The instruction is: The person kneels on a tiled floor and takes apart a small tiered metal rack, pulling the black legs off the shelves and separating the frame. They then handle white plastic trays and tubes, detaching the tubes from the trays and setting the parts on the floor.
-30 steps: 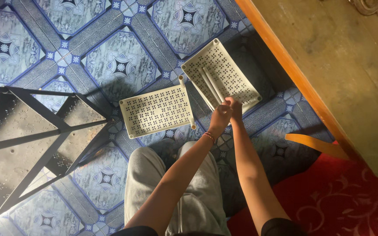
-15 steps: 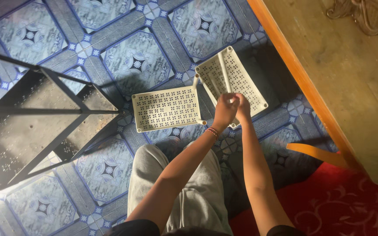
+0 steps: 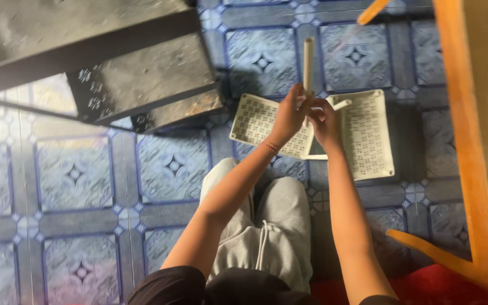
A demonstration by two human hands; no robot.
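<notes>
While the person sits with knees in light grey drawstring trousers point(image 3: 266, 226) at six o'clock, both bare forearms reach up toward the middle of the view. Just past the knees, the left hand point(image 3: 290, 113) and the right hand point(image 3: 324, 121) meet, touching each other, fingers curled shut around the lower end of a cream plastic tube point(image 3: 308, 65) that stands nearly upright, pointing to twelve o'clock. A thin orange band circles the left wrist. A second short cream tube end point(image 3: 341, 104) pokes out at two o'clock from the right hand; whether that hand grips it cannot be told. Beneath the hands, on the blue patterned tiled floor point(image 3: 74, 175), lie two cream perforated plastic panels: one point(image 3: 255, 121) at nine o'clock from the hands, the other point(image 3: 368, 135) at three o'clock, joined near the hands. Farther off, a dark metal frame point(image 3: 136, 73) fills ten o'clock, and a wooden desk point(image 3: 481, 141) with an orange edge runs along three o'clock.
</notes>
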